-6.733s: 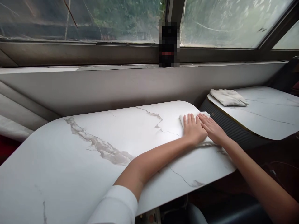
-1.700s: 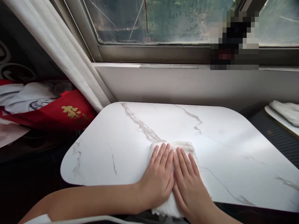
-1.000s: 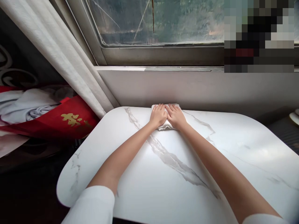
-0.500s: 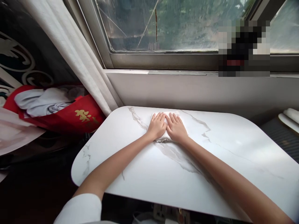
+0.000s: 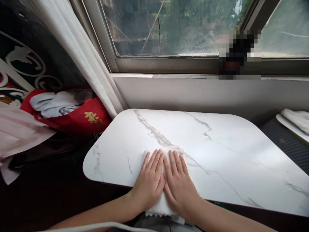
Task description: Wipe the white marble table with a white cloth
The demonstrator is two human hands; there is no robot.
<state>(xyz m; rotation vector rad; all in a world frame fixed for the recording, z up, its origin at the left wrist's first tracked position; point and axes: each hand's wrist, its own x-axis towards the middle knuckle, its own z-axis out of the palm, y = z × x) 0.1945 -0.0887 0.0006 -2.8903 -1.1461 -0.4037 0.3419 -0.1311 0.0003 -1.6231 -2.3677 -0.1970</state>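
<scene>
A folded white cloth (image 5: 162,206) lies at the near edge of a white marble-look table (image 5: 224,154), its near end hanging over the rim. My left hand (image 5: 149,183) and my right hand (image 5: 178,185) lie side by side on top of it, palms down, fingers stretched out toward the window. Both hands press flat on the cloth and cover most of it.
A grey wall and window sill (image 5: 193,77) run behind the table. A white curtain (image 5: 82,61) hangs at the left, with a red bag holding grey fabric (image 5: 72,112) beside it. A second table with another white cloth (image 5: 296,119) stands at the right.
Both hands have slid the cloth from the far side of the table, by the wall, back to the near edge. Earlier they were at the table's right end.
</scene>
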